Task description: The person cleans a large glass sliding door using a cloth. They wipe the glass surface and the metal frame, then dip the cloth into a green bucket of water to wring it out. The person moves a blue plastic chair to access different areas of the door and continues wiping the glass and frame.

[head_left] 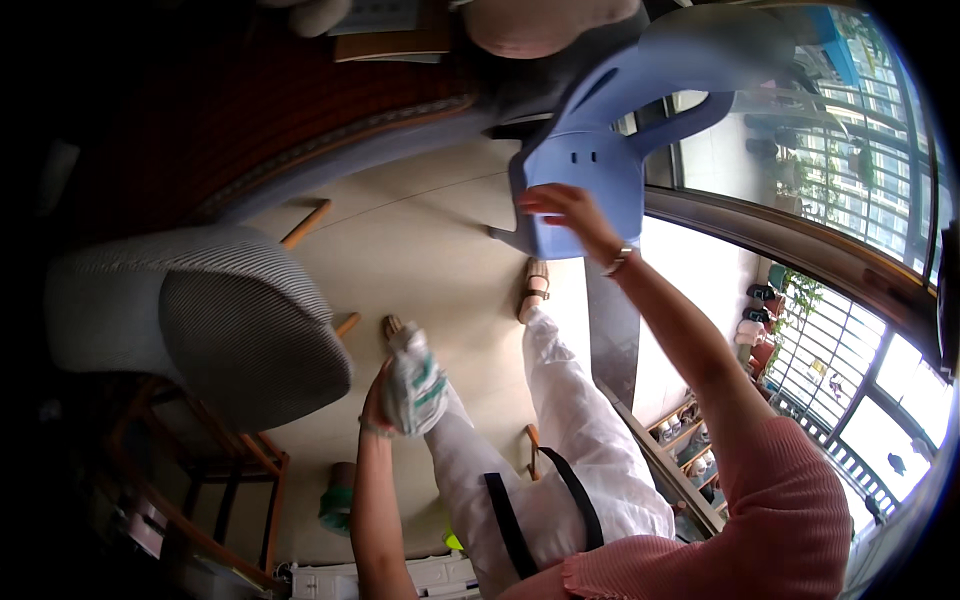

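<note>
While the left hand (pixel 374 405) clutches a cloth (pixel 413 385), bunched, I'd say, for grip, the right hand (pixel 565 208) spreads over the chair (pixel 612 180). Contact is unclear.

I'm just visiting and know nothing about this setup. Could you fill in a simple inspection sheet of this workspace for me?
Surface: smooth beige floor with a thin seam.
Things at hand: bunched white-and-green cloth-like item; pale-blue plastic chair with armrests.
Clutter: rounded grey striped chair and brown wooden frame at left; small green object, kind unclear.
Hands: left hand grips the cloth-like item; right hand, fingers extended, is over the blue chair's seat; contact cannot be told.
Cables: nothing seen for certain.
Surroundings: at right, brown shelves with shoes, leafy green plants and a barred window; far left too dark to inspect.
</note>
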Demonstrator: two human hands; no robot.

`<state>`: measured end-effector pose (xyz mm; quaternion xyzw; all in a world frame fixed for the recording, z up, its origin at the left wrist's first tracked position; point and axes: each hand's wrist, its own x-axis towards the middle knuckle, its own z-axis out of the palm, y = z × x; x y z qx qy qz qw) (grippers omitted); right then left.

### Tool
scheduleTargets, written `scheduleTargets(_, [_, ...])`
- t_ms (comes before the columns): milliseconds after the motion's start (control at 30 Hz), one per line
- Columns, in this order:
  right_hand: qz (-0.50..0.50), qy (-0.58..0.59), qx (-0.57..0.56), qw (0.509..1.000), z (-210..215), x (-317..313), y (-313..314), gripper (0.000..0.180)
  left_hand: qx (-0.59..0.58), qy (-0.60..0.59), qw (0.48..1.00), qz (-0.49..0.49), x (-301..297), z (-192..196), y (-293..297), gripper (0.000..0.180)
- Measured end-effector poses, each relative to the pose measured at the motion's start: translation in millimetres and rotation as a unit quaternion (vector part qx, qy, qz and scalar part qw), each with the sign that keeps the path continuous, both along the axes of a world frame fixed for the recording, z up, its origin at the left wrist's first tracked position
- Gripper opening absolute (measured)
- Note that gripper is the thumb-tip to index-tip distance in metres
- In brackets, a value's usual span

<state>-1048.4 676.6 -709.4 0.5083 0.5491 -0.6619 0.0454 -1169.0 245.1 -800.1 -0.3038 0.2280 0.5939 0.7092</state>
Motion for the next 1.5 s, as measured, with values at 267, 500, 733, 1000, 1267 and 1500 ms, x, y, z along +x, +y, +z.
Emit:
scheduleTargets(267, [-0.128,-0.142,0.241,0.951,-20,181,232,0.106,0.004,0.579,0.772,-0.262,19,13,318,0.097])
scheduleTargets(500, [-0.045,-0.041,0.236,0.970,-48,194,295,0.046,-0.042,0.654,0.712,-0.253,11,37,454,0.076])
scheduleTargets(733, [0.012,-0.050,0.339,0.939,-30,187,258,0.033,-0.105,0.698,0.656,-0.265,3,54,428,0.054])
scheduleTargets(1000, [-0.001,-0.060,0.319,0.946,25,128,124,0.029,-0.164,0.652,0.705,-0.228,-53,95,302,0.047])
scheduleTargets(1267, [0.010,0.014,0.289,0.957,-8,13,27,0.028,-0.200,0.686,0.657,-0.240,-163,73,179,0.057])
scheduleTargets(1500, [0.043,-0.003,0.291,0.956,-42,-50,-6,0.033,-0.231,0.670,0.661,-0.249,-219,39,125,0.061])
